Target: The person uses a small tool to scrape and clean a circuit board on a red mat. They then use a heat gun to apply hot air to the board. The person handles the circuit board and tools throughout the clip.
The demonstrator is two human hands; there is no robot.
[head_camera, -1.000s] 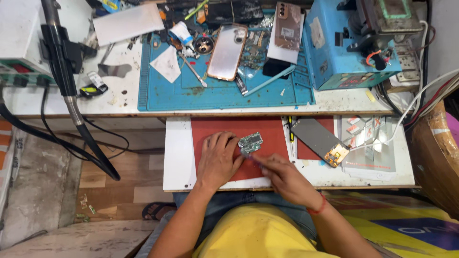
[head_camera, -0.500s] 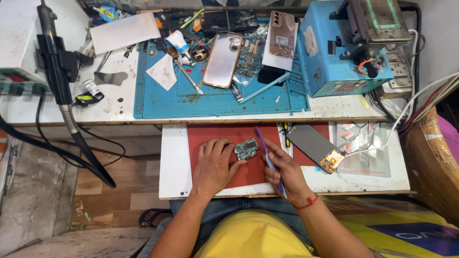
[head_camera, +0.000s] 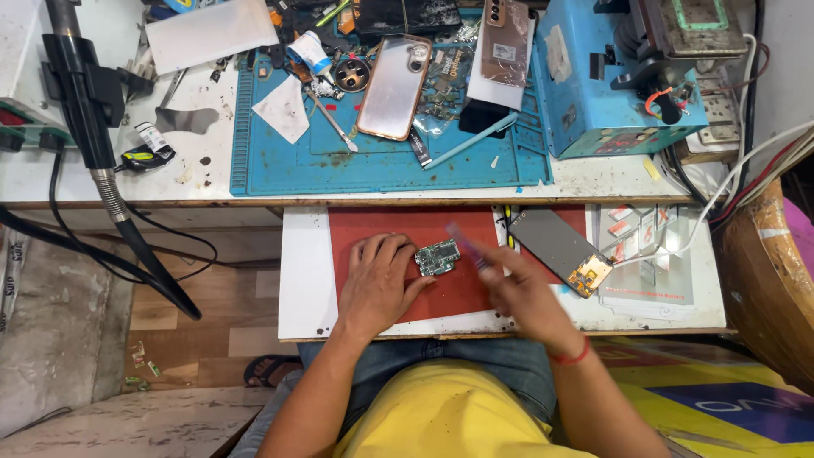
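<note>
Red mat (head_camera: 390, 227) carries one circuit board (head_camera: 437, 256), left hand (head_camera: 378, 284) flat beside it, right hand (head_camera: 519, 288) pinching one purple tool (head_camera: 467, 243).

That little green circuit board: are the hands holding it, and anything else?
The left hand pins the circuit board flat by its left edge. The right hand grips a thin purple tool by its lower end.

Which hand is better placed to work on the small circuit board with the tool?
Probably the right hand: it holds a thin tool beside the circuit board, while the left hand steadies it.
</note>
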